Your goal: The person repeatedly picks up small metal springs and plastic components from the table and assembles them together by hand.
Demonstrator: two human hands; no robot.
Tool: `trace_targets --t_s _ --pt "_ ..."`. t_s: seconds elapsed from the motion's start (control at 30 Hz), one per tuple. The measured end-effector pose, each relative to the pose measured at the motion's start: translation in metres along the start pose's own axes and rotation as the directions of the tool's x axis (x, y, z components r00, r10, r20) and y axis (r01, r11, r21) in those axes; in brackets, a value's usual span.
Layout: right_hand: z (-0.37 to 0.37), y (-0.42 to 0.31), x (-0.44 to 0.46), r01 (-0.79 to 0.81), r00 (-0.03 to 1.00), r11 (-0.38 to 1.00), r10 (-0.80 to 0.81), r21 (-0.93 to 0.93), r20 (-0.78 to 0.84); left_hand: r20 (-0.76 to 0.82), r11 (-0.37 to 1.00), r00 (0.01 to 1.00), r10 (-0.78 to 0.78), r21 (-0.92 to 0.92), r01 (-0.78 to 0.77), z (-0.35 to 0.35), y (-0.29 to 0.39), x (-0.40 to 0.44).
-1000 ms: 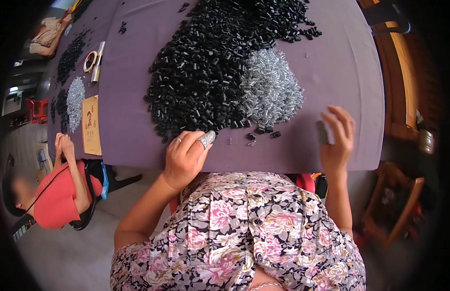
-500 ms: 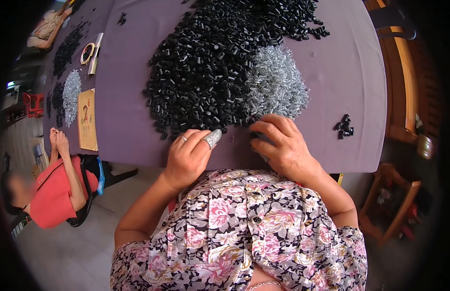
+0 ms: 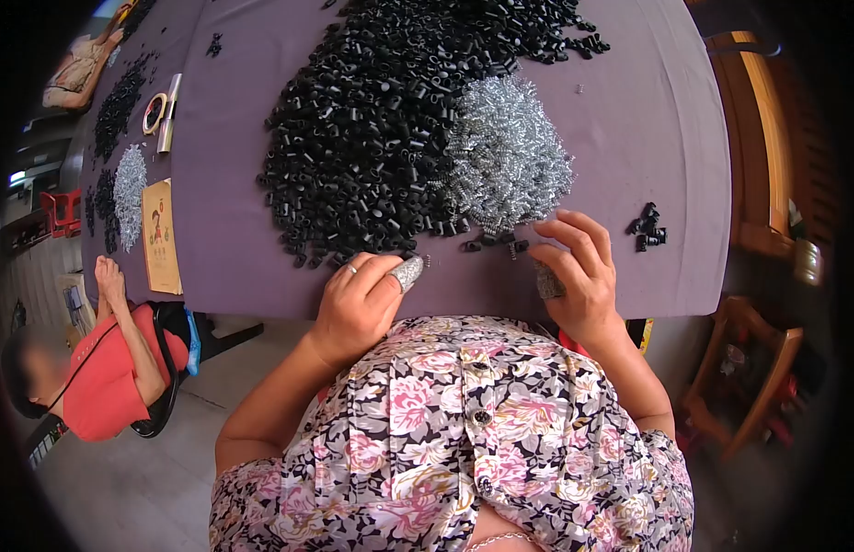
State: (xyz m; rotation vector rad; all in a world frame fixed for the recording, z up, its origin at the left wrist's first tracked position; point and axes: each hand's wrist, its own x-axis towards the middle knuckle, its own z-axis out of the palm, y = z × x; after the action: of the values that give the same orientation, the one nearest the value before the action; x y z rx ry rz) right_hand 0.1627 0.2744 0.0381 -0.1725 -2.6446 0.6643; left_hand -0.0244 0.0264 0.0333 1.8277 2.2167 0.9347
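My left hand [image 3: 361,299] lies at the near edge of a heap of small black tubular pieces [image 3: 353,166], its fingers curled and pressed together. Silvery wrapping covers one digit; what the fingertips hold, if anything, is hidden. Right beside that digit's tip lies a small metal spring [image 3: 428,261]. My right hand [image 3: 581,274] is below the pile of silver springs [image 3: 510,156], fingers bent and apart, with a wrapped thumb. Just left of its fingertips are a few loose black pieces [image 3: 473,246], one with a spring at it.
A small cluster of black pieces [image 3: 647,230] lies on the purple cloth at right. At left are a tape roll [image 3: 154,113], a shiny cylinder [image 3: 169,115] and a booklet [image 3: 158,235]. A person in a red top [image 3: 114,373] sits there near other piles.
My right hand has moved right, away from the black pieces at the heap's edge, and its fingers have spread. My left hand has barely moved. The view has shifted slightly.
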Motion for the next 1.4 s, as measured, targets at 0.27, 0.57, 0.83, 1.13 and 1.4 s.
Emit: trace_targets --t_s 0.27,0.57,0.83,1.13,1.4 --pt "-0.004 -0.008 -0.004 0.024 0.999 0.999 -0.024 0.021 0.045 -0.001 1.0 1.0 -0.021 0.004 0.021 -0.003 0.002 -0.006" --pt "-0.005 -0.015 0.001 0.016 0.987 1.0 -0.018 0.014 0.162 0.026 1.0 0.999 -0.023 0.0 0.023 -0.01 0.008 -0.011" --pt "-0.01 -0.012 -0.014 0.03 0.999 1.0 -0.03 0.0 -0.037 -0.084 0.983 0.984 -0.16 -0.099 0.152 -0.006 0.011 -0.02" --pt "0.025 -0.044 0.05 0.312 0.938 0.938 -0.329 0.148 0.107 0.119 0.486 0.771 -0.626 -0.713 0.505 -0.01 0.026 -0.01" --pt "0.036 -0.057 0.064 0.239 0.902 0.963 -0.268 0.126 0.339 0.263 0.183 0.69 -0.675 -0.846 0.501 -0.017 0.027 -0.008"
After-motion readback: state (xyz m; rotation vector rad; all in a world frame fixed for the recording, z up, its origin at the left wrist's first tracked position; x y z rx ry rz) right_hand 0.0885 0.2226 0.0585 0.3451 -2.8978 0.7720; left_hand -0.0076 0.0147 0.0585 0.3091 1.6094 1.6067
